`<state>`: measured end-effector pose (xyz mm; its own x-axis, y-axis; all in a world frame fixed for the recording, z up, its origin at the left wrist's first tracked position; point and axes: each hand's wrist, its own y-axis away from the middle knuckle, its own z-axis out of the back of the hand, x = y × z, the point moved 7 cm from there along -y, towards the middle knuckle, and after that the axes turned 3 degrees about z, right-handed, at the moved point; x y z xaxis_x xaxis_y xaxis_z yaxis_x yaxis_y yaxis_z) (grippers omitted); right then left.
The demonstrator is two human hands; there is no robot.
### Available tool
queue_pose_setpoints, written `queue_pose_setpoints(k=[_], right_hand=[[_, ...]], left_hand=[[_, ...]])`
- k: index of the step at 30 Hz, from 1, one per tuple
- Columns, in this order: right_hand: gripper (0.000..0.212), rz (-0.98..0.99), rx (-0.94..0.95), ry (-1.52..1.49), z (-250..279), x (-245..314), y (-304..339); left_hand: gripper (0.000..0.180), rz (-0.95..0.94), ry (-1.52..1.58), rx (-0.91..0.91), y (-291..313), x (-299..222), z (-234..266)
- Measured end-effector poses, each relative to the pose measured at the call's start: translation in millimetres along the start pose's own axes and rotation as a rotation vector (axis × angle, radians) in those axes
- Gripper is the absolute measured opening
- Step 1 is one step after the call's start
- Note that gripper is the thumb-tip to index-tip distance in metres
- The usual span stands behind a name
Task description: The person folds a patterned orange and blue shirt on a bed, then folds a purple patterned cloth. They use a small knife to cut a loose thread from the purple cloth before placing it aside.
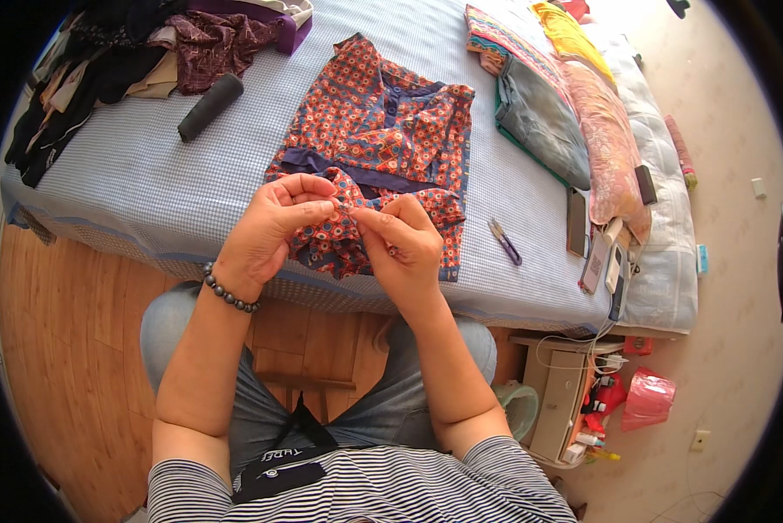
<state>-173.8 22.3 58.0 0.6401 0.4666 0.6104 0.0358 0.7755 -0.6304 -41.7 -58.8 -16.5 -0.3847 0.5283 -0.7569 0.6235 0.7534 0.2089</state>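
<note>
A red and blue patterned garment (356, 105) with a dark blue buttoned placket lies on the bed in front of me. Its near part is bunched up between my hands. My left hand (282, 218), a dark bead bracelet on its wrist, pinches a fold of the cloth between thumb and forefinger. Close beside it, my right hand (402, 244) is closed, thumb and finger pressed together at the same fold. Whether a needle or thread is in the right fingers is too small to tell. Small thread snips (505, 242) lie to the right of the garment.
A blue checked cover (226, 183) spreads over the bed. A dark roll (210, 108) and piled clothes (86, 78) lie at far left. Folded jeans (539, 113), a pink pillow (613, 148) and phones (576, 222) are at right. Below stand a drawer cabinet (555, 405) and bin (520, 410).
</note>
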Motion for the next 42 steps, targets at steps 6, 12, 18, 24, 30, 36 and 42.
queue_pose_setpoints(k=[6, 12, 18, 24, 30, 36, 42], right_hand=[[0.025, -0.010, 0.000, -0.004, -1.3, 0.3, 0.2], [0.024, -0.027, -0.012, -0.028, -2.3, -2.6, 0.9], [0.023, -0.098, -0.019, -0.076, -3.3, -6.3, 2.8], [0.014, -0.269, -0.009, -0.175, -7.8, -17.5, 5.0], [0.012, -0.740, -0.005, -0.701, -23.6, -33.2, 14.9], [0.009, -0.391, 0.098, -0.324, -8.1, -31.4, -2.7], [0.008, -0.423, -0.118, -0.404, -1.7, -34.8, 0.9]], left_hand=[[0.024, 0.006, -0.001, 0.003, 0.5, -0.5, -0.5], [0.024, 0.011, 0.012, 0.010, 0.5, 0.8, -0.6], [0.024, 0.015, 0.017, 0.024, 1.9, -1.4, -4.5], [0.025, -0.002, -0.026, 0.041, 2.3, 2.2, -9.6], [0.024, -0.033, -0.077, 0.024, 2.1, 0.3, -14.8], [0.035, -0.042, -0.305, 0.025, 2.0, -2.1, -21.3], [0.043, -0.005, -0.378, -0.005, 1.3, 3.8, -23.3]])
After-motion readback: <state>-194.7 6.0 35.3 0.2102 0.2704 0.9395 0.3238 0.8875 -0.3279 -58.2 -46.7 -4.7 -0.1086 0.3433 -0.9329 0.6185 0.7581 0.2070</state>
